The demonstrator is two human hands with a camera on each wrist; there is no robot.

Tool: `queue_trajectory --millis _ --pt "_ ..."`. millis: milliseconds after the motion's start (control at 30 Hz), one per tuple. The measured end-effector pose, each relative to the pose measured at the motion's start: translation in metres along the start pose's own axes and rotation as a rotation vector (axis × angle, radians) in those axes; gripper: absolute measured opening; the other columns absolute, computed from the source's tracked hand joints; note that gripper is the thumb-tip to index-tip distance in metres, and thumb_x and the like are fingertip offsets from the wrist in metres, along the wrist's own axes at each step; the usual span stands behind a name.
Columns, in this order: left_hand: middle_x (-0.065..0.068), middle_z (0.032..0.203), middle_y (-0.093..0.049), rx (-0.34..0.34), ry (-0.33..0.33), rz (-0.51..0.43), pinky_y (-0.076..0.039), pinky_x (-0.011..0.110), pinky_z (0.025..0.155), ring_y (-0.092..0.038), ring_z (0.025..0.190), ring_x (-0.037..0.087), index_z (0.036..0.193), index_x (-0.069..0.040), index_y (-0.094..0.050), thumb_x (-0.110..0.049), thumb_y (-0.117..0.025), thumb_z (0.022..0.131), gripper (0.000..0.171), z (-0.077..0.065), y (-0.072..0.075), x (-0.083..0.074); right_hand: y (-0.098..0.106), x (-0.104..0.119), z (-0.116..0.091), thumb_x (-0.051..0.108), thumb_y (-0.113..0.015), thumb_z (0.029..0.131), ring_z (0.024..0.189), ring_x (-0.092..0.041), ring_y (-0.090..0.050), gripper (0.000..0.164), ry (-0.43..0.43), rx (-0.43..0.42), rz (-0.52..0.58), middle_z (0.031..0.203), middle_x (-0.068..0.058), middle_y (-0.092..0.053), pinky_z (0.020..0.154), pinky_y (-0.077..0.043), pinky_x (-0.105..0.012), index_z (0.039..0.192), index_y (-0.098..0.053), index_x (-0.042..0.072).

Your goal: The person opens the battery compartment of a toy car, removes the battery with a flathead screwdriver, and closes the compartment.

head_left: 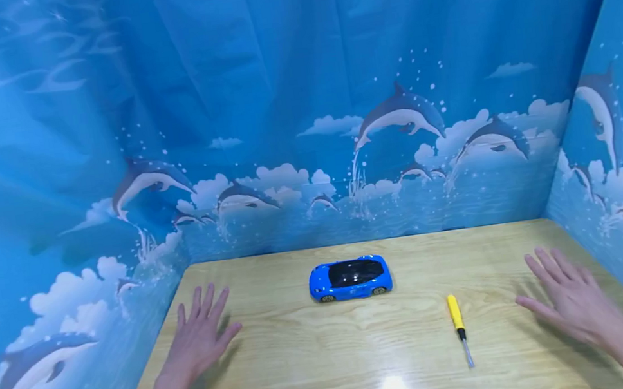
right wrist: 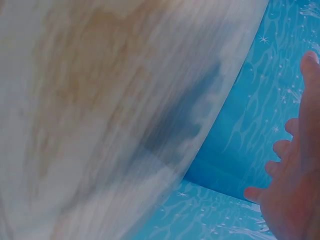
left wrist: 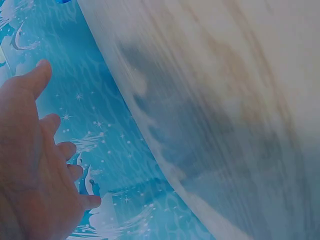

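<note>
In the head view a blue toy car with a black roof stands near the back middle of the table, its front toward the left. Right of centre lies a screwdriver, its yellow handle pointing to the back and its metal shaft to the front. My left hand is over the table's left side, fingers spread and holding nothing. On the right side my right hand is likewise spread and holds nothing, with the screwdriver the nearest thing to it. Both wrist views show the hands apart from the tabletop, above their shadows.
The wooden table has a pale grain and a bright light reflection near its front. A blue curtain printed with dolphins and clouds encloses the back and both sides, close against the table's edges.
</note>
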State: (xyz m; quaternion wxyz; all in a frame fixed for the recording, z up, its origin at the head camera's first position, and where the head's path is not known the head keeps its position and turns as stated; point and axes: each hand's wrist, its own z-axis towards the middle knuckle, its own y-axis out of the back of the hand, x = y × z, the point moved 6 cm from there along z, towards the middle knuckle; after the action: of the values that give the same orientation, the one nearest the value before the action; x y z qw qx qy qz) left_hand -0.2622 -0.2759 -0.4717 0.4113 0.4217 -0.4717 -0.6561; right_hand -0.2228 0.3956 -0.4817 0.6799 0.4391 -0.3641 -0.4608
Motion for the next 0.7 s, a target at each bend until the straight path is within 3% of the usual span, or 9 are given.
queue_trajectory --millis 300,467,700 --pt "0.025 0.168 -0.015 -0.019 -0.032 0.01 -0.005 0.076 0.12 -0.007 0.153 0.049 0.161 -0.006 -0.032 -0.047 -0.059 0.102 0.077 0.003 -0.001 -0.008 -0.005 0.008 0.003 0.046 -0.061 0.101 0.156 -0.034 0.011 0.092 0.006 0.01 0.007 0.17 -0.018 0.002 0.119 0.023 -0.047 0.165 -0.01 0.006" --pt "0.024 0.168 -0.014 -0.026 -0.051 -0.002 -0.004 0.075 0.12 -0.006 0.154 0.048 0.162 -0.007 -0.03 -0.05 -0.057 0.102 0.078 0.009 -0.002 -0.015 -0.006 0.012 0.006 0.046 -0.063 0.099 0.156 -0.032 0.008 0.092 0.014 -0.025 0.014 0.17 -0.018 -0.003 0.122 0.018 -0.052 0.165 -0.013 0.006" --pt "0.023 0.169 -0.011 0.006 -0.041 -0.004 0.0 0.073 0.122 -0.002 0.154 0.047 0.163 -0.008 -0.027 -0.05 -0.057 0.102 0.08 0.017 -0.004 -0.025 -0.009 0.022 0.013 0.046 -0.062 0.1 0.157 -0.031 0.008 0.09 0.019 -0.013 0.049 0.17 -0.019 -0.006 0.124 0.015 -0.056 0.165 -0.015 0.005"
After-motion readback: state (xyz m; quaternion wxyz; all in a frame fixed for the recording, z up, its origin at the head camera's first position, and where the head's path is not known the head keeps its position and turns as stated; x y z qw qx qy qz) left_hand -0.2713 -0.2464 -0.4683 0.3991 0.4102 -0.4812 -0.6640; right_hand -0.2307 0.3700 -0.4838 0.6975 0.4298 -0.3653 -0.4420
